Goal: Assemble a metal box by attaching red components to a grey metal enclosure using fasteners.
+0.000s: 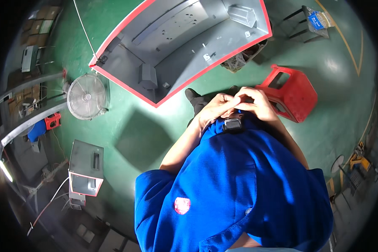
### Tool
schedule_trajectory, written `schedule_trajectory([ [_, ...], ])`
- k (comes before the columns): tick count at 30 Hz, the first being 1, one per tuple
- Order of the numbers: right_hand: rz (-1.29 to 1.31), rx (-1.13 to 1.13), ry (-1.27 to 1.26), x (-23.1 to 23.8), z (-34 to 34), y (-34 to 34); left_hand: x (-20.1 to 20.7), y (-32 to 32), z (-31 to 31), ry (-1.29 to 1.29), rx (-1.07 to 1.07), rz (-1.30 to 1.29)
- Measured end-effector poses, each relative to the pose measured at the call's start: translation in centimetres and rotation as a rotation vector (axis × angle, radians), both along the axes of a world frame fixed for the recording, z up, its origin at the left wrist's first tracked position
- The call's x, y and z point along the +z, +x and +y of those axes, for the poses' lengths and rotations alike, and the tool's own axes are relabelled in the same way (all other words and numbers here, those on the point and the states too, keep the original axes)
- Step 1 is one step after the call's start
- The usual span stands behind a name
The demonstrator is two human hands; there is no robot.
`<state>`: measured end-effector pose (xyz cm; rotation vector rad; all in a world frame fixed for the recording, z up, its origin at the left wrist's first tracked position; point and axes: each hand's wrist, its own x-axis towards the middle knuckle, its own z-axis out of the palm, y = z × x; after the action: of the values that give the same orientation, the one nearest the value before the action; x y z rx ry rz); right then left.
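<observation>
Both hands are brought together in front of the chest, just above a small black boxy device clipped to the front of a bright blue work shirt. The left hand is curled, its fingers bent inward toward the right hand, whose fingers are likewise folded; the fingertips of the two meet at the middle. Whether something tiny is pinched between them cannot be told, since the knuckles hide it. The black device is seen just below the joined hands, dark and glossy, with a lighter face, touching the blue cloth.

Just beside the right hand, a red plastic stool with a cut-out handle slot is stood on the green painted floor. Below the hands a dark shoe is glimpsed on that floor.

Further out, a large grey metal panel edged in red, shaped like a shallow open tray, is spread across the top of the view; small grey blocks, brackets and bits of hardware are seen lying on its inner face. Behind its right corner a dark bin is packed with crumpled scrap. To the left a round wire-guarded fan is set down, and lower left a smaller grey box with a red-rimmed open side is seen, a pale fitting inside.
</observation>
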<state>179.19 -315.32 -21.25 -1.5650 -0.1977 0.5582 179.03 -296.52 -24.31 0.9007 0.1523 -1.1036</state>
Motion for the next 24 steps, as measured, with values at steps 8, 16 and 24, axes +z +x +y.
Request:
schedule_trajectory([
  [8, 0.024, -0.119, -0.078, -0.3, -5.0, 3.0, -0.6, 3.4, -5.0, 0.014, 0.004, -0.035],
  [16, 0.13, -0.081, 0.072, -0.5, -6.8, 4.8, 0.5, 5.1, -6.8, 0.003, 0.104, -0.046],
  [24, 0.162, -0.112, 0.136, 1.1, -7.7, 5.8, 1.3, 6.0, -8.8, 0.005, 0.194, 0.251],
])
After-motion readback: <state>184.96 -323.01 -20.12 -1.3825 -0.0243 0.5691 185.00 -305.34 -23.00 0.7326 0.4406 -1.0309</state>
